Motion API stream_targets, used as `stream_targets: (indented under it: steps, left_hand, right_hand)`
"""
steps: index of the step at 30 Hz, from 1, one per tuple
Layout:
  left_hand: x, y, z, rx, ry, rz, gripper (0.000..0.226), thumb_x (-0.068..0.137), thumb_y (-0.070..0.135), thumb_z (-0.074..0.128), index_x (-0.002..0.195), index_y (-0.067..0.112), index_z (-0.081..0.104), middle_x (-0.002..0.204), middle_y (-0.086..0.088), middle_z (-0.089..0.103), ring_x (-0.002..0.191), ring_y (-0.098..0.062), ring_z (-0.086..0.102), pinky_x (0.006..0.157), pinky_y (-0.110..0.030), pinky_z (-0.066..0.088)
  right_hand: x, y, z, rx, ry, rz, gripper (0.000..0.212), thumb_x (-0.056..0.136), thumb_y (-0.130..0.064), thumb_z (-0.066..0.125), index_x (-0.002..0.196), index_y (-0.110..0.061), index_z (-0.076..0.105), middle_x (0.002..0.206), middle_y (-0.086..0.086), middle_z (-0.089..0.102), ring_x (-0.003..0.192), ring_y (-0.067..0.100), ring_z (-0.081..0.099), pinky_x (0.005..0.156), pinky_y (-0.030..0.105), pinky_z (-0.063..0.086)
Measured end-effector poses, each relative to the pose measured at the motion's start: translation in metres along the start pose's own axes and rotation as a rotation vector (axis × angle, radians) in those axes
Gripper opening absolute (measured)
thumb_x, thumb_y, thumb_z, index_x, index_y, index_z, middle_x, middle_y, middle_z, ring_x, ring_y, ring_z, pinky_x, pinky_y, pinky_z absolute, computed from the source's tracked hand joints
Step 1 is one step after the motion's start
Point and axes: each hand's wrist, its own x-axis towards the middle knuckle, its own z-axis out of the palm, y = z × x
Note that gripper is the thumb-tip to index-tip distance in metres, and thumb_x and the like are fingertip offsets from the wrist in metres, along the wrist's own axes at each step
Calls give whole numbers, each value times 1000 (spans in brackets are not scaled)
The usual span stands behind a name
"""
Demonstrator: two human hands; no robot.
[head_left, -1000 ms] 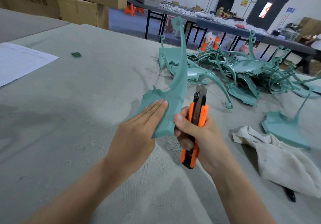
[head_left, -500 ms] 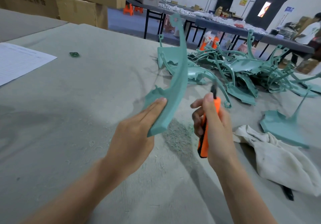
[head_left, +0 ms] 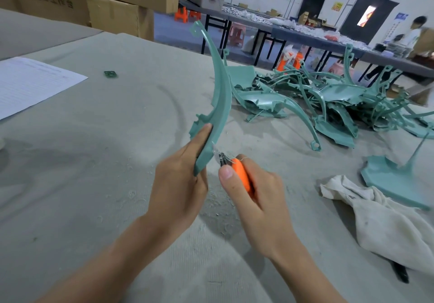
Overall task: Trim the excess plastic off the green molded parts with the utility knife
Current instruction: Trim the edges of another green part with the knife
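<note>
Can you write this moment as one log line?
left hand: holds green part | right hand: grips utility knife | blade: against part's lower edge | step: trimming

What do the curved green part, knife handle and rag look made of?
The curved green part looks like rigid moulded plastic, smooth semi-gloss teal: it holds its arc gripped at one end, with ragged tabs at the edge. The utility knife handle is likely hard plastic, smooth bright orange. The rag seems woven cloth, matte off-white, crumpled in soft folds, smudged grey.
</note>
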Motion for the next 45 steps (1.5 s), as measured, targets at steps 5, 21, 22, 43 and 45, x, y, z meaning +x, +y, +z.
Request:
stream_targets:
  steps: [5, 21, 22, 43, 45]
  left_hand:
    - [-5, -3, 4, 53, -19, 45, 57, 74, -16, 66, 128, 3, 60, 83, -9, 73, 77, -12, 50, 70, 8, 27]
    - [-5, -8, 4, 48, -72, 74, 58, 73, -14, 65, 128, 2, 59, 79, -6, 71, 65, -5, 40, 67, -1, 32]
    - [-5, -8, 5, 50, -72, 82, 59, 71, -17, 68, 127, 1, 60, 82, -6, 72, 68, -9, 45, 68, -4, 34]
    - [-6, 4, 2, -4, -182, 131, 63, 70, -16, 74, 127, 6, 61, 48, 22, 30, 53, 20, 39, 51, 9, 21]
    - [-5, 5, 0, -2, -186, 138, 64, 69, -16, 74, 127, 6, 61, 49, 24, 22, 52, 20, 39, 50, 8, 20]
  right_hand:
    - [5, 7, -2, 30, 44, 43, 52, 93, -63, 43, 64, -22, 32, 53, -7, 28, 47, 8, 29, 49, 25, 25]
    - [7, 10, -4, 58, 38, 44, 51, 91, -62, 45, 62, -23, 30, 55, -2, 26, 49, 7, 26, 50, 24, 23]
    - [7, 11, -3, 61, 45, 48, 53, 91, -62, 45, 62, -20, 30, 55, -2, 26, 50, 7, 26, 50, 25, 23]
    - [24, 30, -5, -76, 256, 128, 61, 94, -65, 38, 64, -12, 39, 52, -6, 33, 47, 7, 31, 48, 27, 27]
    - [23, 30, -5, -97, 256, 115, 60, 94, -65, 38, 63, -13, 40, 52, -6, 34, 45, 7, 32, 47, 25, 28]
